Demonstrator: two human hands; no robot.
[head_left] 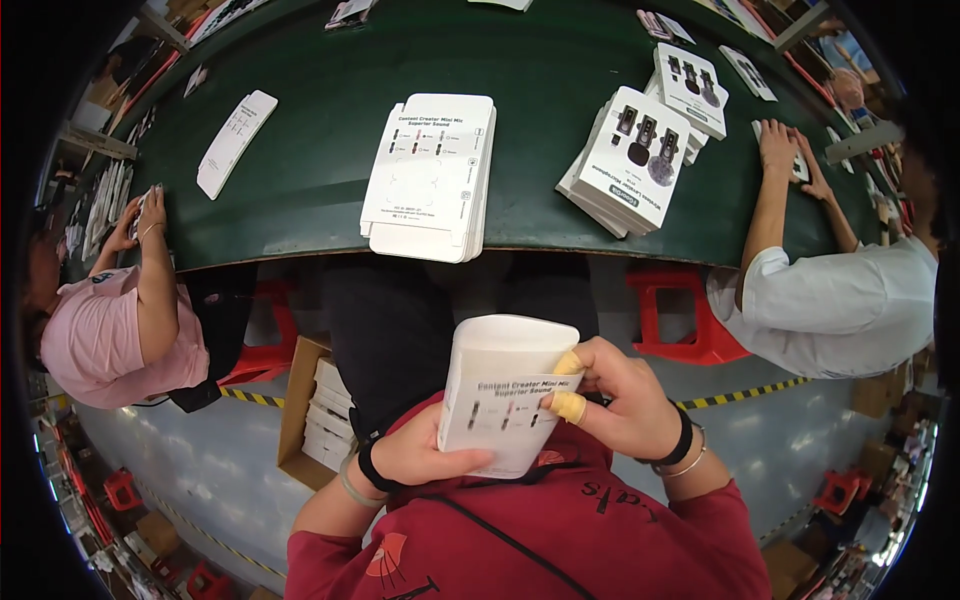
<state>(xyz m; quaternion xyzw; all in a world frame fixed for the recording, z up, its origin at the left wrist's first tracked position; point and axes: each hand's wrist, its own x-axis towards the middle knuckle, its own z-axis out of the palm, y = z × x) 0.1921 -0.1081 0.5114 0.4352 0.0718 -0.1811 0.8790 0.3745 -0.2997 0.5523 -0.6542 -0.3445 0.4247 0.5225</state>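
A white printed carton (508,430) is held upright before my chest, its upper end a blank white flap panel. My left hand (425,448) grips its lower left side, with the thumb lying across the front and the other fingers hidden behind. At the carton's upper right edge my right hand (625,405) has closed in a pinch, with yellow covers on two fingertips. Ahead on the green table (330,110) lies a stack of flat white cartons (425,180) with similar print.
Stacked cartons with microphone pictures (632,160) stand at the right, and another flat stack (237,145) lies at the left. An open brown box (300,420) with white cartons sits by my left side. Co-workers sit on both sides, on red stools (690,310).
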